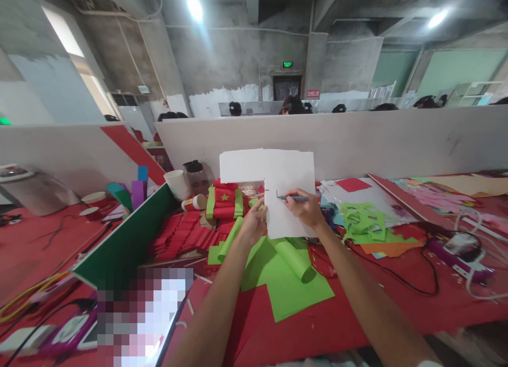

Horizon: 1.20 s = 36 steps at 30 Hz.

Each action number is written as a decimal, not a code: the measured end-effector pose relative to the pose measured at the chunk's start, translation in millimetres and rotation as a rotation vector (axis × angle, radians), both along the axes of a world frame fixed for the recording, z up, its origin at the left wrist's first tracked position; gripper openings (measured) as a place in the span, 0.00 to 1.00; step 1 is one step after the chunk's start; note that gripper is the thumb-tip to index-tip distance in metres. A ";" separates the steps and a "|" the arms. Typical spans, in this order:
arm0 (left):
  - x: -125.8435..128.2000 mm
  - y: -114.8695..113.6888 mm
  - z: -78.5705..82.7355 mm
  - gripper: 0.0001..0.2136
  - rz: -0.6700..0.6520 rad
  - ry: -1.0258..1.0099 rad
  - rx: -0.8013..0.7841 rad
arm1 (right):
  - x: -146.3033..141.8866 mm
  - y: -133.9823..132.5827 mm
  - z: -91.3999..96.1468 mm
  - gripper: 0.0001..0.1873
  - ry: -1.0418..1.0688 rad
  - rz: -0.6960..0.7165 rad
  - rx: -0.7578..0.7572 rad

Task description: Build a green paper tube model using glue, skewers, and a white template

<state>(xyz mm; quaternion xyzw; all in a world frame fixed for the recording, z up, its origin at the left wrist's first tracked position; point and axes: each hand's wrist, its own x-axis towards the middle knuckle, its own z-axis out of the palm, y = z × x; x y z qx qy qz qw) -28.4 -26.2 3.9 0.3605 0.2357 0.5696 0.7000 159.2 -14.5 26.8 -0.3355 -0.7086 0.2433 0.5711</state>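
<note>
Green paper (286, 287) lies below white paper (289, 171); left hand (254, 227) pinches its edge, right hand (309, 208) grips pen (291, 198); the unsupported sheet may buckle, skewing the line.

Lime-green paper sheets (286, 293) lie at lower centre, a rolled green tube (296, 261) on them. Left of centre stand a star-marked red paper bundle (224, 200) and a white paper cup (177, 184); at right, a green stencil sheet (363, 221).

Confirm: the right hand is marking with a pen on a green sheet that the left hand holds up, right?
No: it is a white sheet, not a green one. The head view shows the right hand putting the pen to it while the left hand holds it up; green paper lies on the table below.
</note>
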 end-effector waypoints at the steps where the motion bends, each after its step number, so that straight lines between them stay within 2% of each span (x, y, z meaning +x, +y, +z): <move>1: 0.1 -0.5 0.5 0.20 -0.003 -0.002 0.002 | 0.3 0.1 -0.2 0.12 -0.001 0.001 -0.003; 13: 1.6 -6.5 8.0 0.19 0.018 0.013 -0.037 | 0.7 3.4 -2.2 0.13 0.007 -0.008 -0.040; 19: 2.2 -7.0 8.6 0.17 0.036 0.007 -0.034 | 0.3 2.6 0.0 0.14 0.032 -0.006 -0.023; 36: 1.7 -6.3 7.1 0.20 0.030 0.018 -0.018 | 1.3 1.3 -0.6 0.13 -0.011 -0.011 -0.029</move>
